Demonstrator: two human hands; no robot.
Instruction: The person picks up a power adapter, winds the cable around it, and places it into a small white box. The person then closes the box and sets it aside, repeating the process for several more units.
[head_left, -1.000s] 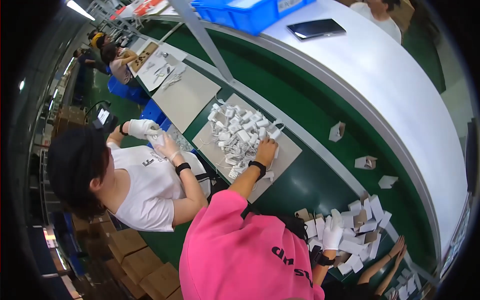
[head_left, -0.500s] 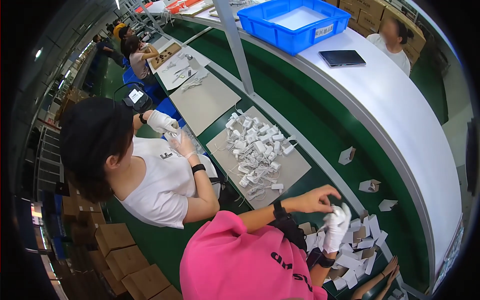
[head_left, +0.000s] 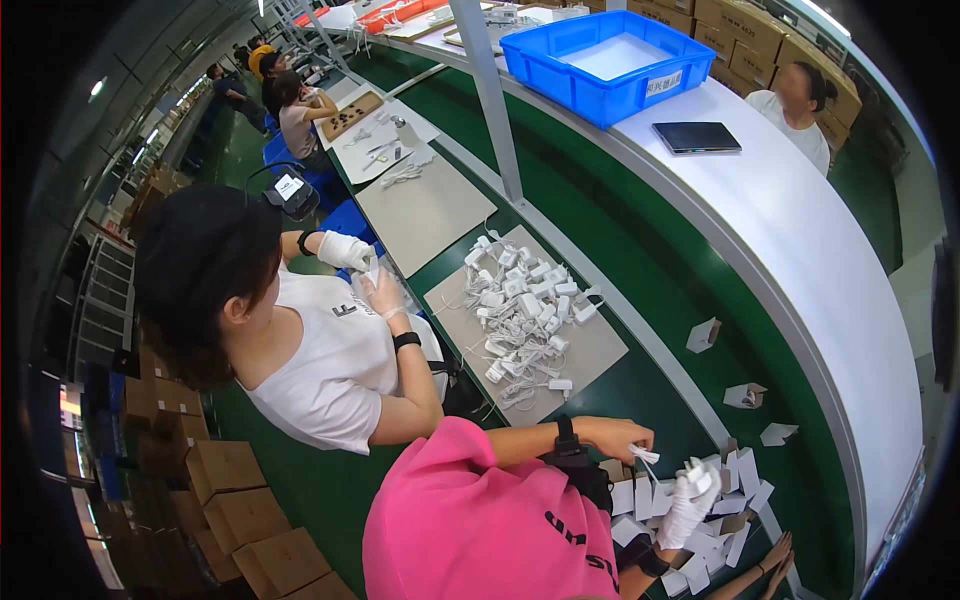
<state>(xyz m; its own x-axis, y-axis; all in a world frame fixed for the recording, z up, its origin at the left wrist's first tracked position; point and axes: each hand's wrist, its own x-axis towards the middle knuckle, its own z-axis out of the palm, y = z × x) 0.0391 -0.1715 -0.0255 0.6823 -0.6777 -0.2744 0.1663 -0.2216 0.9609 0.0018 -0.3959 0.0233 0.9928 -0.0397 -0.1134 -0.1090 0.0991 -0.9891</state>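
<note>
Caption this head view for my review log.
Seated workers beside a green conveyor handle white cartons and a pile of white chargers.

This is a factory packing line. A long green conveyor belt [head_left: 640, 250] curves from the top of the frame to the lower right, carrying small folded white cartons [head_left: 704, 335]. Grey work mats [head_left: 425, 210] lie along its left edge, one heaped with white chargers and cables [head_left: 520, 310]. Workers sit in a row down the left side. A blue plastic crate [head_left: 610, 60] stands on the white shelf [head_left: 800, 250] at upper centre, and brown cardboard boxes [head_left: 230, 500] are stacked at lower left.
</note>
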